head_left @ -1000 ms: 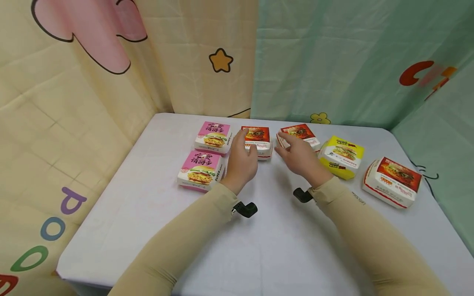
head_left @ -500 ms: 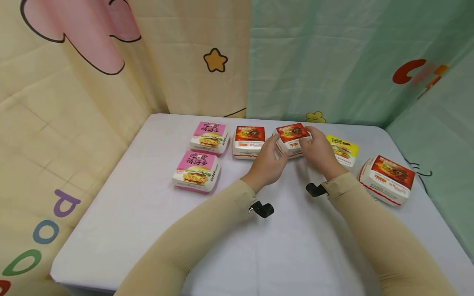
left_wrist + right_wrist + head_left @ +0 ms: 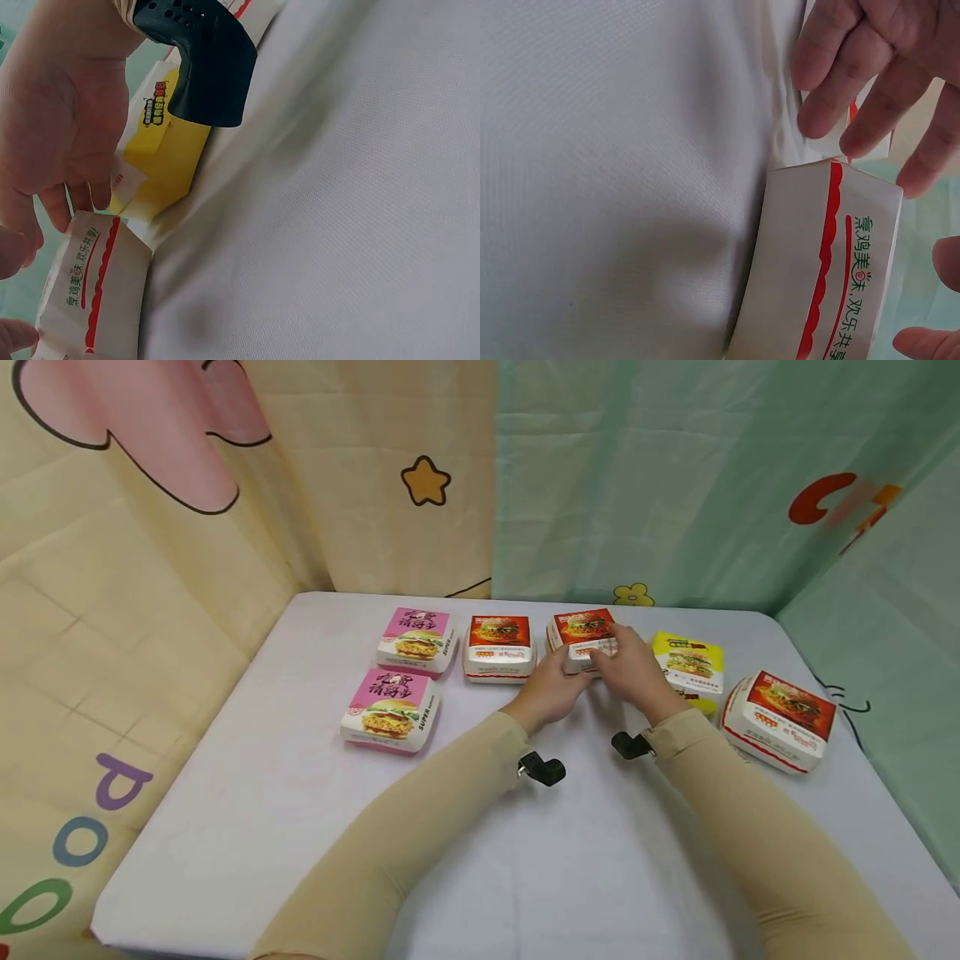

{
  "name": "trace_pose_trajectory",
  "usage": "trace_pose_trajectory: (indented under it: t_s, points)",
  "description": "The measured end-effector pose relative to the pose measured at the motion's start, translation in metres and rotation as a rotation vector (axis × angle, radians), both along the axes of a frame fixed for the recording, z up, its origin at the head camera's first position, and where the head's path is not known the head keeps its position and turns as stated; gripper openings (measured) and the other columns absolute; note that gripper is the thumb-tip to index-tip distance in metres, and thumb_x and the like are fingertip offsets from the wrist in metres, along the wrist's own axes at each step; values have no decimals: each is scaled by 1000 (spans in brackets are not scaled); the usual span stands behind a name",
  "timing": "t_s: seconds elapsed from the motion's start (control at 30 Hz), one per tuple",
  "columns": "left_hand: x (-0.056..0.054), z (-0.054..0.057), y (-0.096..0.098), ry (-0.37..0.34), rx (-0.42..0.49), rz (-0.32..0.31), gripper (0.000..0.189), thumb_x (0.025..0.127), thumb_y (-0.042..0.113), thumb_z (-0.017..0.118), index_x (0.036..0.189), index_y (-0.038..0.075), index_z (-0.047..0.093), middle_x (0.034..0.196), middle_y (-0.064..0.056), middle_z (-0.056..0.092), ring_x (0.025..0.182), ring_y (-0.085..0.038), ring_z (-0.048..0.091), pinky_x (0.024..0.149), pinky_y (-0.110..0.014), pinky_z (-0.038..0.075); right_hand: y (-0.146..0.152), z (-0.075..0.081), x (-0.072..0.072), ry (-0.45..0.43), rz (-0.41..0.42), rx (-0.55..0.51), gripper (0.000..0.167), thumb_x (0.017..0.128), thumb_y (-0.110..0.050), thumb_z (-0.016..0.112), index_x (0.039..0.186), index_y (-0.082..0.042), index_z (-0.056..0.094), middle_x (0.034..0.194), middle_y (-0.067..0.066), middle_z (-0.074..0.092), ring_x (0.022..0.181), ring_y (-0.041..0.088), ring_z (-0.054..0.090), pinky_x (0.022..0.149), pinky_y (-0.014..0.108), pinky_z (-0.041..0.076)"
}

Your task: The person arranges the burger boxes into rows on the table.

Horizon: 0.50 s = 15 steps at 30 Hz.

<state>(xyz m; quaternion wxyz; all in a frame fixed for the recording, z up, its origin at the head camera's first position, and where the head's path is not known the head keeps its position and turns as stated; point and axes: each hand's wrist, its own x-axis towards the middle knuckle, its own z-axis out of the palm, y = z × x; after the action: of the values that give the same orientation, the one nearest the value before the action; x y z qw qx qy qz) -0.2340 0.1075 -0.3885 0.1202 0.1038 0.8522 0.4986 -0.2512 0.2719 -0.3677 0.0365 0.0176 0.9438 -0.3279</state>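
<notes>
Both hands are at a red-topped white burger box (image 3: 582, 628) near the table's back edge. My left hand (image 3: 551, 693) holds its left front side, and my right hand (image 3: 637, 675) its right side, with the thumb at the front. In the left wrist view, the right hand (image 3: 64, 127) has its fingertips at the corner of the burger box (image 3: 97, 289), which sits low over the cloth. The right wrist view has the left hand (image 3: 885, 75) with its fingers at the other end of the burger box (image 3: 817, 247).
A matching red-topped box (image 3: 498, 650) stands just left. Farther left are two pink boxes, a back one (image 3: 417, 641) and a front one (image 3: 392, 710). On the right are a yellow box (image 3: 688, 668) and another red-topped box (image 3: 780, 721). White cloth covers the table (image 3: 247, 827); curtains hang behind.
Both hands moved from apart, over the red-topped boxes, to either side of the right-hand one and took hold of it. That box has turned straighter and shifted slightly left toward its match.
</notes>
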Motion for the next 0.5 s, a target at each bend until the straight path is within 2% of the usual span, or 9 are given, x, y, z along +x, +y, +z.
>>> trace_pose_trajectory:
  t_s: [0.1,0.33,0.43,0.5]
  points:
    - [0,-2,0,-30,10,12,76,104,37,61,168,13,28,170,-9,38,145,-21,47,120,-42,42,-1,0,1,-30,-3,3,76,108,-33,52,166,2,18,166,28,35,141,43,44,121,61,36]
    - [3,-2,-1,-78,19,14,78,104,42,61,169,16,25,170,-8,38,150,-23,44,121,-43,41,1,2,6,-35,13,31,69,108,-29,51,163,3,24,157,26,47,120,38,51,108,56,46]
    - [5,-2,-1,-78,11,23,77,105,42,60,169,17,25,171,-7,37,149,-23,46,119,-43,43,0,2,8,-30,17,57,68,108,-27,53,162,4,26,156,27,47,118,39,52,106,55,48]
    - [7,-2,-1,-79,7,32,77,105,42,61,168,17,26,170,-7,38,146,-23,48,117,-43,45,-1,2,10,-19,20,96,70,108,-26,54,162,7,25,157,30,45,122,40,51,109,57,47]
